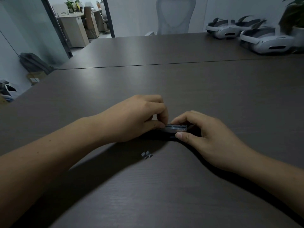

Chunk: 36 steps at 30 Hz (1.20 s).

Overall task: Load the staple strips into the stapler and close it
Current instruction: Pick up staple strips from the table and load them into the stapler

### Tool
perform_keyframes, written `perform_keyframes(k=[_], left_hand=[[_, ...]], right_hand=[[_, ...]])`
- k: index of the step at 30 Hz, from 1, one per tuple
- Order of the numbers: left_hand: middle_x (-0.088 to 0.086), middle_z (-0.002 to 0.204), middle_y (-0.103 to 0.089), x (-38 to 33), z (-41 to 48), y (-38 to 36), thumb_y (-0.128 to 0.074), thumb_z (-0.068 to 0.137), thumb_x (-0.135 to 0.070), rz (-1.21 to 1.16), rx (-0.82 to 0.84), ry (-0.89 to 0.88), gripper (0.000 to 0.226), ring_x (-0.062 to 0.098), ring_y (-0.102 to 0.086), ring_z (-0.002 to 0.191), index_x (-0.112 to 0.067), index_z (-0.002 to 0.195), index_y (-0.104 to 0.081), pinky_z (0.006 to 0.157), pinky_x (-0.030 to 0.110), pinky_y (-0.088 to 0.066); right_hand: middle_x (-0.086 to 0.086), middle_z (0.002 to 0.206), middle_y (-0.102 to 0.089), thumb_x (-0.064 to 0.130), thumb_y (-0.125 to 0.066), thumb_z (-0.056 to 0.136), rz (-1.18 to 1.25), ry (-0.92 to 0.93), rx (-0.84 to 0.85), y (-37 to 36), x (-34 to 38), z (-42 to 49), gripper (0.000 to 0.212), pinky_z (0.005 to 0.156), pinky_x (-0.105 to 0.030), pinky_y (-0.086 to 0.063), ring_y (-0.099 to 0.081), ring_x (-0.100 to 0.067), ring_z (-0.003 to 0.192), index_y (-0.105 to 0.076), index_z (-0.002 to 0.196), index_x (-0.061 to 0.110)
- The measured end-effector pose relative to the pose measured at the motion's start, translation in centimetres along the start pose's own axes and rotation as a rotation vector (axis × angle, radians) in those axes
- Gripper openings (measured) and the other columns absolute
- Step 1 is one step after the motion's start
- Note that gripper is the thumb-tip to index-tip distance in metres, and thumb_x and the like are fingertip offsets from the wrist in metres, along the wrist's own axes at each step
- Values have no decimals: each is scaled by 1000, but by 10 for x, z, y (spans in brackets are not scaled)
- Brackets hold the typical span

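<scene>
A small dark stapler (176,129) lies on the dark wooden table (164,83) between my hands, its metal staple channel showing on top. My left hand (136,118) pinches the stapler's left end with thumb and curled fingers. My right hand (202,134) grips the right end, thumb pressed on the near side. Most of the stapler's body is hidden under my fingers. A short piece of staple strip (146,155) lies loose on the table, just in front of my hands.
Two white headsets (263,40) sit at the far right of the table beside a potted plant (294,17). A white office chair (174,15) stands behind the far edge. The table's left edge runs diagonally at the left.
</scene>
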<state>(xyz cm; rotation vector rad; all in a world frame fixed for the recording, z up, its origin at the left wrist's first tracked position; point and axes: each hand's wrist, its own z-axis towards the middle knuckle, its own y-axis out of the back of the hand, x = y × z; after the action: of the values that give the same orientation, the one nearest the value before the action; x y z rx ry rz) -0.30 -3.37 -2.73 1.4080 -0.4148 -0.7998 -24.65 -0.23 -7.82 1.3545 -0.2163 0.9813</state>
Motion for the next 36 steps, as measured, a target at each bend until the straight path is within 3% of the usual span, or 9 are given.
perform_keyframes(k=[3,7,9,11,15,26,29,31,36], left_hand=[[-15,104,-55,-1,1,5,-71,98,-26,47,32,-42,4,-19,-49,79,-26,102,-72,71,4,-34],[-13,108,-57,-3,9,8,-69,98,-28,114,82,-36,3,1,-44,77,-27,101,-69,69,16,-31],[-13,108,-58,-4,13,8,-68,99,-28,120,109,-27,1,1,-42,80,-28,99,-67,71,17,-32],[-13,106,-57,-3,15,10,-68,99,-28,111,137,-18,3,1,-45,78,-30,97,-65,70,14,-34],[-15,102,-55,-1,18,15,-69,99,-30,75,190,4,6,-21,-48,82,-33,96,-64,73,0,-35],[-17,102,-55,4,15,20,-76,94,-31,140,126,-115,9,-23,-47,82,-33,102,-74,69,1,-34],[-15,108,-59,5,12,18,-76,93,-30,204,99,-161,16,-3,-44,76,-37,106,-71,65,14,-34],[-13,111,-59,4,11,17,-76,92,-27,261,79,-198,20,1,-39,76,-38,107,-69,65,24,-36],[-8,108,-60,-1,11,18,-70,93,-24,409,61,-285,12,13,-38,66,-33,101,-70,54,28,-34]], right_hand=[[14,106,-72,23,-76,96,-5,-1,4,0,0,0,19,90,-26,-51,-67,-4,101,-73,112,31],[13,107,-72,22,-76,95,-5,1,3,0,-1,1,19,91,-26,-51,-67,-3,102,-74,113,29],[13,107,-73,22,-77,95,-1,1,2,0,-1,1,19,92,-26,-51,-67,-3,102,-74,113,28],[13,107,-73,22,-77,95,6,0,2,0,-1,1,19,91,-24,-51,-67,-2,102,-74,112,29],[13,108,-73,23,-76,96,5,2,10,1,-2,1,20,92,-26,-51,-67,-2,103,-74,114,30],[14,108,-72,23,-75,96,25,-5,18,1,-3,0,19,92,-24,-51,-67,-1,103,-73,113,32],[14,108,-73,22,-76,96,24,-6,17,1,-3,1,21,91,-24,-52,-68,-1,103,-74,114,32],[15,107,-72,21,-77,96,28,-5,19,1,-3,1,21,91,-24,-52,-68,-1,102,-74,113,33],[13,106,-71,22,-76,95,8,4,20,0,-4,2,19,91,-27,-52,-67,-2,101,-72,111,31]])
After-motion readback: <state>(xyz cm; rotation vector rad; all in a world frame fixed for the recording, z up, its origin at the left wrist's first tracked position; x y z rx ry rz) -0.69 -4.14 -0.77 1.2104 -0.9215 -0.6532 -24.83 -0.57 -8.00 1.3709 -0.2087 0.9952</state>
